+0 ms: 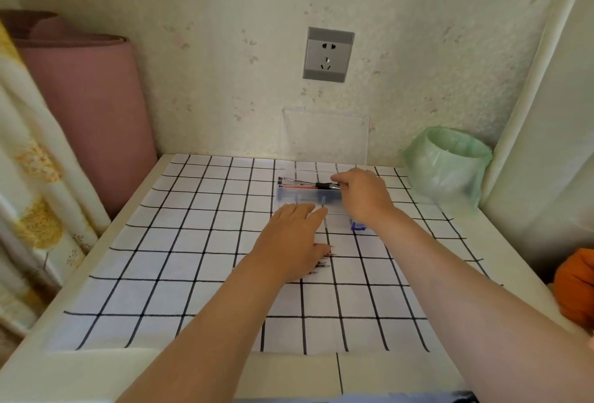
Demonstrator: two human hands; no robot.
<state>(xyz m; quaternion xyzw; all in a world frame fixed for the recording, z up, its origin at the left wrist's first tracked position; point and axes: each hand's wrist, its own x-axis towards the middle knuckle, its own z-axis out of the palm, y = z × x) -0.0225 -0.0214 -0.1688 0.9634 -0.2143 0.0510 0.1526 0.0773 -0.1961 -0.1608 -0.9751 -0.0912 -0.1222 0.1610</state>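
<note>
A clear plastic box (308, 201) with a blue latch (358, 227) stands on the grid-patterned tablecloth (180, 242). Its clear lid (324, 136) stands up against the wall behind it. My right hand (364, 192) grips a bundle of pens (305, 183) over the far side of the box; the pens lie level and point left. My left hand (294, 235) lies flat with straight fingers at the box's near edge. Under that hand lie more pens (323, 259), only their tips showing.
A small bin lined with a green bag (445, 164) stands at the back right. A pink roll (86, 113) leans at the left by a curtain. A wall socket (328, 55) is above the box. An orange thing (575, 283) sits at the right edge.
</note>
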